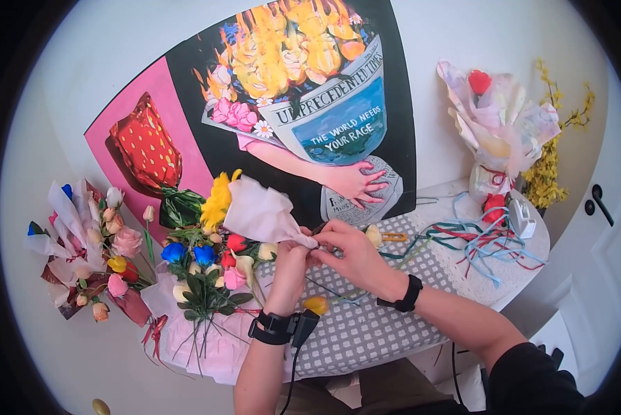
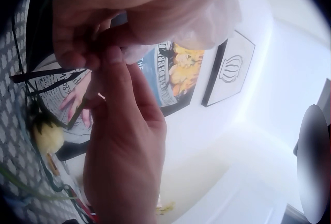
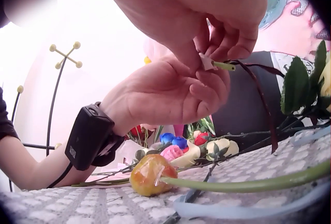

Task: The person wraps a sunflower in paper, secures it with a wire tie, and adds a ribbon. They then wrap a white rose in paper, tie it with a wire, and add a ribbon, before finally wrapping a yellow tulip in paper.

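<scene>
left hand (image 1: 292, 267) and right hand (image 1: 350, 253) pinch white wrapping paper (image 1: 258, 211), likely keeping its neck gathered for the dark ribbon (image 3: 268, 111).

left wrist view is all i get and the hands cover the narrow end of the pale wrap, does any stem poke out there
Observer: Yes, the right wrist view shows a short green stem jutting from the pale wrap.
Operator: ok, anything lying close by that i'm missing
Observer: A yellow tulip lies on the checked cloth, near the left hand, in the head view.
Operator: and further left
Observer: Two blue flowers lie side by side there, also in the head view.
</scene>
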`<action>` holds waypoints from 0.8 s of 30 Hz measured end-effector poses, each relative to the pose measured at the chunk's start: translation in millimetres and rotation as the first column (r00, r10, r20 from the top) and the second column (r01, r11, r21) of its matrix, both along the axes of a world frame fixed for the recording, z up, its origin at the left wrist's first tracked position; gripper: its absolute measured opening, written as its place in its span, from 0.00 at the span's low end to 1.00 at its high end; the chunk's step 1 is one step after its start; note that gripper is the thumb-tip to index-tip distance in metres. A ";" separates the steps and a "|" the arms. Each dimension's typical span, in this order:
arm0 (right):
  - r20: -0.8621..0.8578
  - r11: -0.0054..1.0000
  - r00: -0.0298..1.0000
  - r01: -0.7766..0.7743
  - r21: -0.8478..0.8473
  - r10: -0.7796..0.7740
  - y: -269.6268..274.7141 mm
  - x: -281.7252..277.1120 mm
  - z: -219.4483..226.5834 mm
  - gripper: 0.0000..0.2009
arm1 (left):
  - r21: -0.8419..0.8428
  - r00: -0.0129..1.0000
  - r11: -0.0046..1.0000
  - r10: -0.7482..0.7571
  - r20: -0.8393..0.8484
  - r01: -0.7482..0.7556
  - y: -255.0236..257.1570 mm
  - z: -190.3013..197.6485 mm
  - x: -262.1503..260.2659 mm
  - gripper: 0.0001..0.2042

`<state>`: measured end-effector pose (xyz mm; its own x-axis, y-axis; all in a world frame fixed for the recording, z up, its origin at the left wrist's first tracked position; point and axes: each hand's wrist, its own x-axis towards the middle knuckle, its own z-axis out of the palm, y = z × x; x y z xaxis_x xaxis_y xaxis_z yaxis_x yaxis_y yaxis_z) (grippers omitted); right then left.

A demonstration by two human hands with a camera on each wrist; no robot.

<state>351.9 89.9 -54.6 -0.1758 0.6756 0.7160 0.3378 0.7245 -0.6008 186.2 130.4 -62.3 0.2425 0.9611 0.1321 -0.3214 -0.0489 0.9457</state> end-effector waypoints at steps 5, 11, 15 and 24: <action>-0.113 0.981 0.992 -0.070 -0.183 0.050 1.1 0.3 2.2 0.09 | 0.003 0.998 0.998 -0.064 -0.024 0.064 1.3 1.8 1.5 0.12; -0.498 0.787 0.822 -0.491 -0.373 0.277 17.9 2.9 -13.7 0.09 | 0.044 0.991 0.991 -0.125 -0.040 0.127 7.6 -2.6 -0.6 0.15; -0.543 0.713 0.811 -0.511 -0.480 0.215 22.5 6.5 -19.8 0.10 | 0.047 0.994 0.993 -0.104 -0.023 0.105 4.2 -3.4 2.8 0.13; -0.586 0.707 0.799 -0.493 -0.506 0.137 7.5 4.0 -0.9 0.15 | 0.163 0.984 0.987 0.043 -0.172 -0.014 5.2 -10.3 10.9 0.07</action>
<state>355.9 97.4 -55.4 -0.2263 0.9503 0.2137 -0.2947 0.1423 -0.9449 197.2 135.6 -72.6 0.2481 0.9378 0.2429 -0.1483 -0.2110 0.9662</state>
